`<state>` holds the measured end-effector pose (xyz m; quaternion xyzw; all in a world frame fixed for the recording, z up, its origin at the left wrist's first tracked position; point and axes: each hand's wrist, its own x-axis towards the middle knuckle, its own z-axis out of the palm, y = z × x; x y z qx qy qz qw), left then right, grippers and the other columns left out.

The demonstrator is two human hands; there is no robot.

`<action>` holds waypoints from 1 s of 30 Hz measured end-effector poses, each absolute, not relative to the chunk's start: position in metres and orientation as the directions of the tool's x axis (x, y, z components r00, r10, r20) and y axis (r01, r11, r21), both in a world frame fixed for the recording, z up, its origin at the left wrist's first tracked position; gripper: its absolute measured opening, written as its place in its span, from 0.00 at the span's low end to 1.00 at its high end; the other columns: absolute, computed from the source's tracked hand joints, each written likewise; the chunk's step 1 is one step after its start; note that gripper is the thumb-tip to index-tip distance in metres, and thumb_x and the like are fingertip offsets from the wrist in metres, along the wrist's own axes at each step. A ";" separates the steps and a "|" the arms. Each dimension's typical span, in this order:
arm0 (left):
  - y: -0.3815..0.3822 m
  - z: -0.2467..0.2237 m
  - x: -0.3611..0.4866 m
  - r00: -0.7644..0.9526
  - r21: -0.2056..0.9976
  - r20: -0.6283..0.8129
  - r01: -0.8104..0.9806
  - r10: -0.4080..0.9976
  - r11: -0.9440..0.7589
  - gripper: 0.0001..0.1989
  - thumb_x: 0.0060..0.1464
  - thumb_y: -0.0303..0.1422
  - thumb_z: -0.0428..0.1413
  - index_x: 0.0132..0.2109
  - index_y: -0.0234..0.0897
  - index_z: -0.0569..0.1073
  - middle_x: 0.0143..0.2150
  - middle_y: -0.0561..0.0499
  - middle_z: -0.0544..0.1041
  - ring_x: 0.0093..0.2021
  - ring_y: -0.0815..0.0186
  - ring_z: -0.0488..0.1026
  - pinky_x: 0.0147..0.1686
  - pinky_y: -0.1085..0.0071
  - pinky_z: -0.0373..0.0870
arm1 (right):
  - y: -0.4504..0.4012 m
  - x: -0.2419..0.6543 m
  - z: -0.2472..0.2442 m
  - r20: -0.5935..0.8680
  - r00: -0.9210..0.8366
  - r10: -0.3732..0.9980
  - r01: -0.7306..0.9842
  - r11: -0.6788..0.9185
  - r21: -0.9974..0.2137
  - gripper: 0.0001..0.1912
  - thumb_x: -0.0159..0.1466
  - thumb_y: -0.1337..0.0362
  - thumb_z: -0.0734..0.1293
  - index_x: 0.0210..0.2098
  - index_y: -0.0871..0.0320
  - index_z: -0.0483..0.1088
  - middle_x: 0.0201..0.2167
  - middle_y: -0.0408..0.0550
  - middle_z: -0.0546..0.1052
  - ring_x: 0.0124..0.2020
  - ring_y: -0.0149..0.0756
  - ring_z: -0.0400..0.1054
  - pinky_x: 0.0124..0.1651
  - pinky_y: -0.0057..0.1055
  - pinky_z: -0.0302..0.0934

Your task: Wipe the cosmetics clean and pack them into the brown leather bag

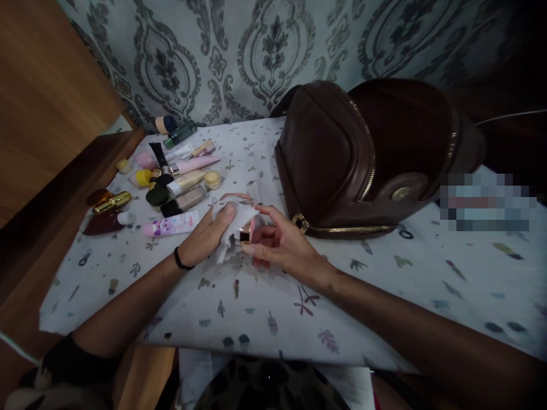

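My left hand (pixel 213 228), with a dark band at the wrist, is closed on a crumpled white wipe (pixel 239 215). The wipe wraps round part of a small shiny rose-gold item (pixel 245 230), whose exact kind I cannot make out. My right hand (pixel 280 242) pinches that item from the right side, fingers bent round its edge. Just left of the hands lies a pink and white tube (pixel 173 224) with a purple print. Behind it are a flat beige bottle (pixel 191 199) and a dark green round jar (pixel 158 196).
A large brown handbag (pixel 316 154) with gold zips stands to the right, behind my right hand. More cosmetics lie at the left: a brown bottle (pixel 103 222), a gold tube (pixel 113 201), a green bottle (pixel 181 134). A patterned cloth (pixel 273 307) covers the table.
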<state>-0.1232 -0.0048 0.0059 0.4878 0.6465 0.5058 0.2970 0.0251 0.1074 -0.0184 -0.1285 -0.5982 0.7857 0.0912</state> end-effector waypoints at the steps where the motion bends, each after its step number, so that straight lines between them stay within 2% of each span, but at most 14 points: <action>1: -0.005 0.006 -0.123 -0.308 0.961 0.099 0.276 0.946 -0.011 0.32 0.60 0.58 0.48 0.59 0.39 0.66 0.44 0.47 0.77 0.40 0.62 0.75 0.41 0.66 0.72 | 0.108 0.025 -0.019 -0.091 -0.950 0.300 0.005 -0.278 -0.961 0.35 0.54 0.58 0.76 0.54 0.51 0.56 0.26 0.35 0.70 0.21 0.28 0.68 0.21 0.24 0.60; 4: -0.006 0.005 -0.123 -0.223 0.988 0.076 0.151 0.972 -0.042 0.36 0.53 0.48 0.62 0.63 0.41 0.60 0.45 0.48 0.75 0.39 0.63 0.75 0.37 0.70 0.72 | 0.110 0.024 -0.023 -0.084 -0.948 0.307 -0.013 -0.301 -0.954 0.34 0.55 0.59 0.74 0.55 0.51 0.56 0.27 0.36 0.70 0.21 0.29 0.69 0.22 0.25 0.62; 7: -0.006 0.005 -0.121 -0.247 0.985 0.094 0.167 0.965 -0.053 0.33 0.52 0.43 0.64 0.61 0.40 0.62 0.45 0.49 0.75 0.41 0.63 0.75 0.40 0.70 0.72 | 0.109 0.023 -0.026 -0.089 -0.942 0.324 -0.009 -0.289 -0.957 0.39 0.53 0.62 0.75 0.58 0.50 0.54 0.29 0.37 0.70 0.22 0.28 0.68 0.22 0.25 0.62; 10: -0.005 0.004 -0.120 -0.285 0.972 0.135 0.223 0.949 -0.071 0.29 0.55 0.47 0.61 0.58 0.40 0.64 0.45 0.49 0.75 0.43 0.62 0.74 0.42 0.69 0.71 | 0.106 0.024 -0.026 -0.064 -0.928 0.368 -0.006 -0.185 -0.983 0.44 0.52 0.61 0.76 0.62 0.49 0.53 0.30 0.38 0.70 0.24 0.30 0.67 0.23 0.27 0.63; 12: -0.003 0.004 -0.120 -0.303 0.959 0.145 0.277 0.942 -0.058 0.26 0.59 0.51 0.55 0.55 0.39 0.67 0.43 0.49 0.75 0.41 0.63 0.73 0.42 0.69 0.71 | 0.104 0.026 -0.026 0.009 -0.905 0.425 -0.028 -0.038 -0.999 0.43 0.53 0.60 0.75 0.63 0.49 0.53 0.32 0.40 0.71 0.28 0.32 0.68 0.28 0.30 0.67; 16: 0.001 0.006 -0.120 -0.368 0.915 0.158 0.403 0.916 0.004 0.29 0.63 0.57 0.43 0.47 0.36 0.72 0.41 0.48 0.76 0.42 0.61 0.73 0.47 0.64 0.70 | 0.104 0.030 -0.026 0.221 -0.836 0.502 -0.070 0.302 -0.951 0.40 0.54 0.60 0.76 0.62 0.50 0.60 0.46 0.49 0.71 0.37 0.37 0.70 0.41 0.40 0.70; 18: 0.002 0.007 -0.121 -0.392 0.905 0.140 0.423 0.909 0.043 0.31 0.63 0.58 0.41 0.45 0.36 0.73 0.40 0.47 0.77 0.44 0.60 0.73 0.49 0.63 0.70 | 0.105 0.031 -0.025 0.277 -0.815 0.510 -0.071 0.387 -0.919 0.39 0.53 0.58 0.77 0.61 0.51 0.62 0.53 0.53 0.69 0.44 0.42 0.69 0.46 0.44 0.70; 20: 0.002 0.006 -0.123 -0.391 0.909 0.110 0.411 0.914 0.066 0.31 0.62 0.59 0.41 0.44 0.37 0.73 0.40 0.47 0.77 0.45 0.59 0.74 0.48 0.63 0.71 | 0.106 0.030 -0.024 0.282 -0.812 0.510 -0.078 0.383 -0.920 0.38 0.54 0.56 0.77 0.61 0.52 0.62 0.55 0.54 0.69 0.49 0.45 0.68 0.50 0.46 0.68; 23: -0.001 0.001 -0.126 -0.359 0.943 0.067 0.328 0.931 0.058 0.30 0.59 0.59 0.47 0.49 0.37 0.72 0.42 0.47 0.77 0.44 0.59 0.75 0.43 0.65 0.74 | 0.108 0.028 -0.023 0.234 -0.823 0.517 -0.093 0.284 -0.954 0.37 0.54 0.54 0.76 0.60 0.52 0.62 0.52 0.52 0.72 0.49 0.44 0.69 0.52 0.45 0.67; 26: -0.003 -0.001 -0.127 -0.302 0.979 0.021 0.199 0.953 0.041 0.28 0.56 0.55 0.56 0.52 0.38 0.70 0.45 0.46 0.77 0.41 0.60 0.75 0.37 0.67 0.75 | 0.110 0.027 -0.022 0.182 -0.838 0.514 -0.086 0.205 -0.975 0.36 0.54 0.54 0.76 0.59 0.52 0.63 0.48 0.51 0.74 0.46 0.43 0.70 0.49 0.44 0.67; 30: -0.004 0.003 -0.126 -0.227 0.989 0.026 0.147 0.974 0.008 0.25 0.53 0.48 0.62 0.53 0.39 0.71 0.49 0.45 0.77 0.43 0.59 0.75 0.38 0.68 0.74 | 0.112 0.027 -0.021 0.135 -0.845 0.517 -0.070 0.144 -0.987 0.39 0.52 0.57 0.76 0.60 0.52 0.60 0.46 0.50 0.73 0.43 0.41 0.70 0.42 0.40 0.68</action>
